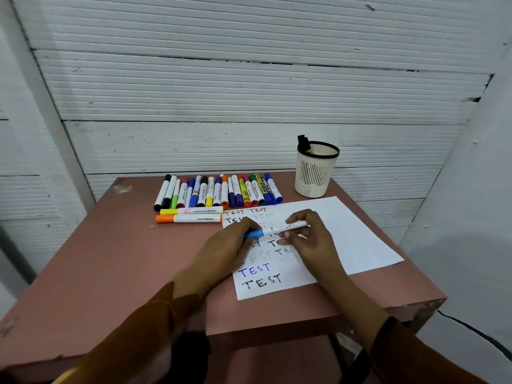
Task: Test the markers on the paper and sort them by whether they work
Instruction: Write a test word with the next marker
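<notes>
A white marker with a light blue cap [273, 230] lies level above the paper [346, 234], held at both ends. My left hand [230, 245] grips the blue cap end, and my right hand [307, 236] pinches the white barrel. The paper carries several "TEST" words in red, black and blue, partly hidden by my hands. A row of several markers [219, 191] lies at the table's back. A yellow-capped marker [191, 210] and an orange-capped marker [188, 218] lie sideways in front of that row.
A white slotted pen cup [314, 176] with a black rim stands at the back right and holds a couple of dark markers. The pink table [110, 259] ends at a ribbed white wall behind. The table's right edge lies close beyond the paper.
</notes>
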The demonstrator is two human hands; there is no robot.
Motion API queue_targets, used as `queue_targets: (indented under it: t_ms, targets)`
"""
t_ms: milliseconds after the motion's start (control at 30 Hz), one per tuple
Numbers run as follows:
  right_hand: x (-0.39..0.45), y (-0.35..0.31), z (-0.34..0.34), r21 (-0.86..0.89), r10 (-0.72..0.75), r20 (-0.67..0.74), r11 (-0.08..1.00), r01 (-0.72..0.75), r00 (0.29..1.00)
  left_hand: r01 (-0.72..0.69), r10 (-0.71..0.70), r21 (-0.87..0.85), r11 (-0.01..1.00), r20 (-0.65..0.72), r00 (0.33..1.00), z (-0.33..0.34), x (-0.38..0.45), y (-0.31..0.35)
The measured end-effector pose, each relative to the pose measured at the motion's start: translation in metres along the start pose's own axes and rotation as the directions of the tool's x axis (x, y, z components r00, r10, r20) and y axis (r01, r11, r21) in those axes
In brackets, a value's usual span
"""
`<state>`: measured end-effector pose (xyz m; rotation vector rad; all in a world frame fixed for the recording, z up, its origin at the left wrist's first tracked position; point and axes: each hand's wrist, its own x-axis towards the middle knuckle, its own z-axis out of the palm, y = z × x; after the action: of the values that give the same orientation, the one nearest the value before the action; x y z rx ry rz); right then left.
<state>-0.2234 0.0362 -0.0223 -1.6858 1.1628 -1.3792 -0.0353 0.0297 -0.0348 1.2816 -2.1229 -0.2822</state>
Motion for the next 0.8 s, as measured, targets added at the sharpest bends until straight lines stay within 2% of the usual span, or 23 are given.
queue_targets:
  t_ms: [100, 233, 433, 800]
  targets:
    - [0.000, 0.003, 0.000, -0.223, -0.165, -0.053, 0.963, 0.149, 0.985, 0.008, -0.008, 0.007, 1.000, 0.008, 1.000, 0.000, 0.001, 0.001]
    - [0.000, 0.009, 0.002, -0.322, -0.238, -0.068, 0.924, 0.204, 0.969, 0.020, -0.020, 0.016, 1.000, -0.006, 1.000, -0.001, 0.001, 0.002]
    - [0.001, 0.013, 0.004, -0.434, -0.199, -0.074, 0.889, 0.148, 0.977, 0.025, -0.024, 0.018, 1.000, -0.033, 0.999, -0.004, -0.001, 0.007]
    - [0.000, 0.010, 0.005, -0.456, -0.151, -0.011, 0.880, 0.130, 0.988, 0.017, -0.014, 0.032, 0.999, -0.105, 0.994, -0.006, -0.003, 0.008]
